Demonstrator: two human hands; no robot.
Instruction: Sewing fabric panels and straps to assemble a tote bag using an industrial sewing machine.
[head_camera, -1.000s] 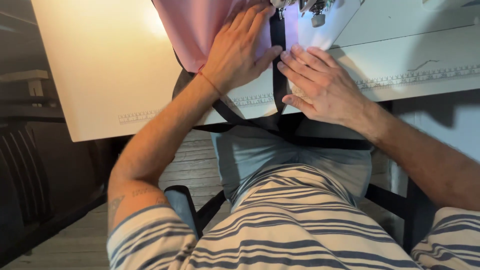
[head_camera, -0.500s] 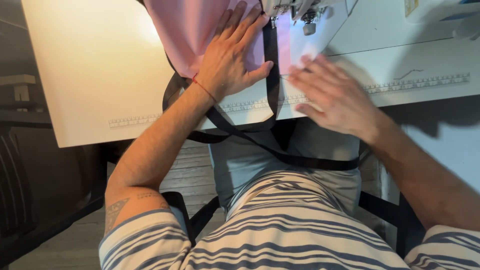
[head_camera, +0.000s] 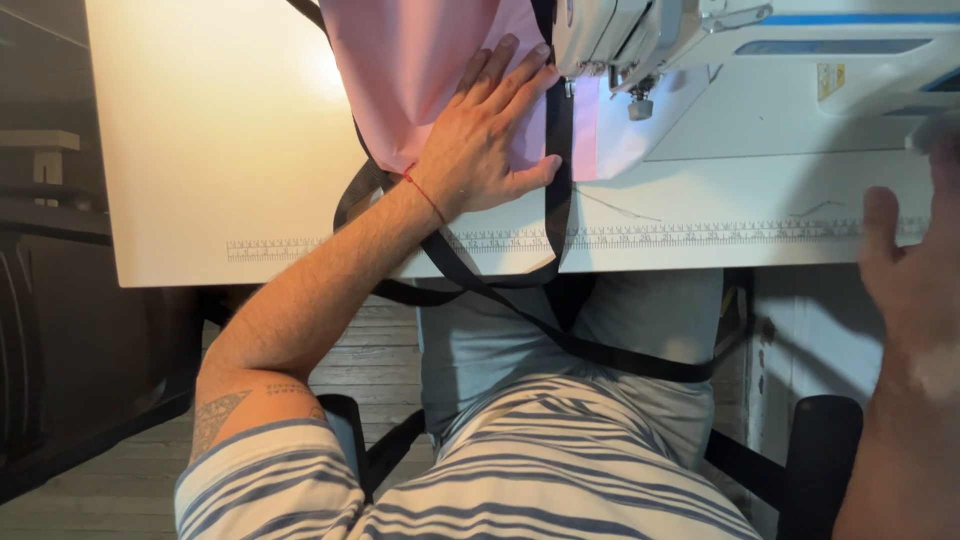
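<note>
Left hand (head_camera: 478, 150) lies flat and spread on the limp pink fabric (head_camera: 410, 70); it should slide easily, best steered by flat palms. Right hand (head_camera: 915, 290) hangs open, holding nothing.

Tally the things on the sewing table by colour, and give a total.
Pink: 1, the pink fabric under the left hand.
Black: 1, the black strap running over the fabric and off the table edge.
White: 1, the sewing machine.
Total: 3.
The right hand is blurred, off the table's right edge, touching none of them.
</note>
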